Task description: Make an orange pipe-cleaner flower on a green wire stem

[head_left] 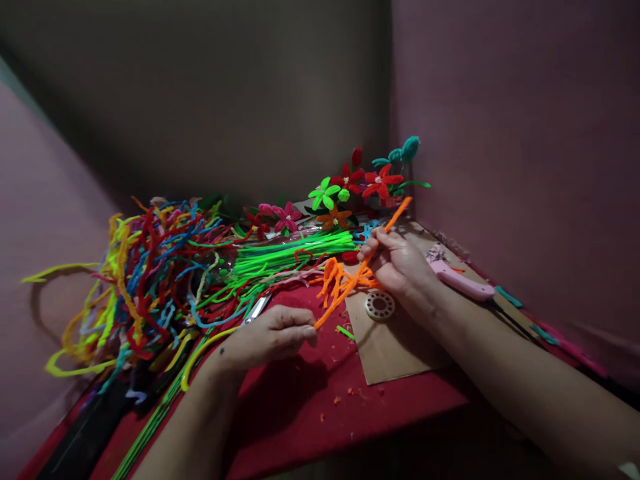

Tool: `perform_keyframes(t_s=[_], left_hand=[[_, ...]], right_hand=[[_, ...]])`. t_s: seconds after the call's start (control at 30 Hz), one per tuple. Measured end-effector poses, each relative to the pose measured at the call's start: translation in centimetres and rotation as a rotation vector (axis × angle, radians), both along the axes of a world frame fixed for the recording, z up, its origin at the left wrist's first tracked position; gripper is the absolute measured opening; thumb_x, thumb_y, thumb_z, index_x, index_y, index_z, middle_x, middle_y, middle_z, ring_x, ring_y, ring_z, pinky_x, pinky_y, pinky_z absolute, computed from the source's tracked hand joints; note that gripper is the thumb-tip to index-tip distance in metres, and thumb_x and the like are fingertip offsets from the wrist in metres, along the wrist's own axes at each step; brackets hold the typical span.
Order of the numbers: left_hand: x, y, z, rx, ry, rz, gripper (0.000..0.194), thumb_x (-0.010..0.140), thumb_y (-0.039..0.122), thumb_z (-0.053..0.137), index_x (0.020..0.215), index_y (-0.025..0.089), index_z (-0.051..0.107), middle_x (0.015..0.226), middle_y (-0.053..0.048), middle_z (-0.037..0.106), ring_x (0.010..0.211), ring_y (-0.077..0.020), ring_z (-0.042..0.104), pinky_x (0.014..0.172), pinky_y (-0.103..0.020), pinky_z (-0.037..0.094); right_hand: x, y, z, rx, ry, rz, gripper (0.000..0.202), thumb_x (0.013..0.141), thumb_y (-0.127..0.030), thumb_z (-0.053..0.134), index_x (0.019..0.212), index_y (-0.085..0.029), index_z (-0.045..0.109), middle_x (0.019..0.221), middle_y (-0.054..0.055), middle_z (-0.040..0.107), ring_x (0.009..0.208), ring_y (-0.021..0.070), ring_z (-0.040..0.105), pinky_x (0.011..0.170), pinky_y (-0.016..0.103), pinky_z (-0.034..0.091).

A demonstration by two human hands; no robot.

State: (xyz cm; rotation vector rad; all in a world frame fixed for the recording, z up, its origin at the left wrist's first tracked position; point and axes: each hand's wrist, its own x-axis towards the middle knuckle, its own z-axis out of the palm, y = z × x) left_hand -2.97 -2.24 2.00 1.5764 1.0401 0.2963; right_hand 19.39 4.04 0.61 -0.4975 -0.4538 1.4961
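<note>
Fingers [296, 316] of the left hand [253, 341] are closed in a pinch on the lower end of an orange fuzzy stem [334, 305]; the right hand [400, 265] grips it nearer the top, thumb against curled fingers, its tip poking out beyond. Held slantwise between two grips, the stem runs fairly straight above the red cloth [300, 427], presumably for control of both ends. Whether it is one strand or two laid together is unclear.

Under the right hand lies a cardboard sheet [400, 350], probably shielding the cloth, with a holed disc [380, 305] towards its far left corner. More orange stems [333, 277] curl just beyond, and a green snippet [345, 331] sits beside its left edge. Scissors [257, 309] lie close to the left hand, seemingly for easy reach. Towards the table's right edge rests a pink-handled tool [463, 282], beside the right forearm. Green stems [295, 253] and fuzzy flowers [383, 181] line the far side. No brand, label or writing is legible.
</note>
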Motion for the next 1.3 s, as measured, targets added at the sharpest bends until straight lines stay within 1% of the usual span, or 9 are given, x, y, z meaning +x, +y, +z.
perform_keyframes(t_s=[0.07,0.17,0.27,0.33,0.57,0.73,0.87,1.07,1.3], left_hand=[[-0.8,0.4,0.1,-0.001,-0.123,0.125,0.026,0.08,0.035,0.056,0.068,0.012,0.059,0.043,0.006,0.035,0.037,-0.0033,0.026,0.037,-0.017,0.017],[-0.6,0.9,0.4,0.164,-0.59,0.476,0.015,0.073,0.028,0.064,0.079,0.015,0.062,0.05,0.004,0.047,0.044,-0.005,0.041,0.043,-0.016,0.035],[0.8,1.0,-0.1,0.255,-0.884,0.585,0.046,0.058,0.017,0.075,0.101,0.021,0.06,0.081,-0.001,0.06,0.072,-0.0097,0.057,0.067,-0.019,0.048],[1.9,1.0,-0.9,0.192,-0.775,0.527,0.059,0.055,0.01,0.075,0.109,0.022,0.057,0.089,-0.003,0.061,0.08,-0.0125,0.059,0.071,-0.021,0.048],[3.8,0.3,-2.2,0.125,-0.459,0.402,0.035,0.069,0.018,0.067,0.104,0.016,0.062,0.075,-0.002,0.061,0.057,-0.0092,0.053,0.053,-0.02,0.043],[6.0,-0.5,-2.7,0.132,-0.497,0.291,0.047,0.069,0.02,0.069,0.115,0.02,0.056,0.076,-0.002,0.062,0.06,-0.0112,0.055,0.058,-0.024,0.045],[6.8,-0.7,-2.8,0.283,-0.569,0.359,0.034,0.072,0.025,0.066,0.106,0.021,0.062,0.077,-0.001,0.062,0.061,-0.0121,0.057,0.063,-0.026,0.046],[5.2,-0.5,-1.8,0.543,-0.466,0.606,0.019,0.08,0.031,0.058,0.077,0.016,0.069,0.065,-0.001,0.06,0.072,-0.0134,0.056,0.071,-0.023,0.044],[4.6,-0.1,-2.4,0.203,-0.535,0.569,0.019,0.071,0.027,0.067,0.084,0.013,0.065,0.066,-0.001,0.062,0.048,-0.0087,0.052,0.042,-0.02,0.042]], right_hand=[[0.7,0.6,0.1,-0.013,-0.015,-0.075,0.012,0.081,-0.013,0.052,0.071,-0.017,0.052,0.044,-0.006,0.045,0.042,0.0077,0.046,0.054,0.024,0.046],[0.2,0.3,-0.2,-0.048,-0.07,-0.057,0.006,0.083,-0.017,0.051,0.081,-0.017,0.056,0.048,-0.003,0.053,0.045,0.0107,0.053,0.055,0.027,0.048],[-1.2,-0.7,-0.5,-0.125,-0.036,0.023,0.007,0.083,-0.019,0.053,0.089,-0.019,0.056,0.051,-0.002,0.056,0.049,0.0134,0.058,0.056,0.03,0.049],[-1.8,-1.0,-0.5,-0.18,0.003,0.049,0.01,0.084,-0.018,0.05,0.092,-0.02,0.056,0.051,-0.002,0.057,0.051,0.0147,0.059,0.057,0.031,0.049],[-1.6,-0.5,-0.5,-0.165,0.151,0.022,0.013,0.086,-0.019,0.05,0.097,-0.021,0.057,0.054,-0.001,0.059,0.057,0.0153,0.062,0.059,0.031,0.05],[-2.5,-0.8,-1.0,-0.138,0.168,0.031,0.014,0.081,-0.023,0.057,0.095,-0.022,0.056,0.054,-0.002,0.057,0.058,0.0169,0.062,0.058,0.032,0.05],[-3.2,-1.5,-1.6,-0.125,0.093,0.06,0.011,0.079,-0.019,0.059,0.089,-0.019,0.058,0.053,-0.001,0.057,0.056,0.0158,0.061,0.054,0.029,0.048],[-3.8,-2.5,-2.0,-0.024,-0.079,0.154,0.007,0.074,-0.018,0.061,0.078,-0.013,0.062,0.056,0.001,0.06,0.05,0.0104,0.056,0.052,0.023,0.044],[-4.0,-3.4,-2.5,0.174,-0.449,0.278,0.032,0.075,-0.04,0.06,0.092,-0.014,0.064,0.048,-0.005,0.051,0.039,0.006,0.044,0.04,0.018,0.034]])
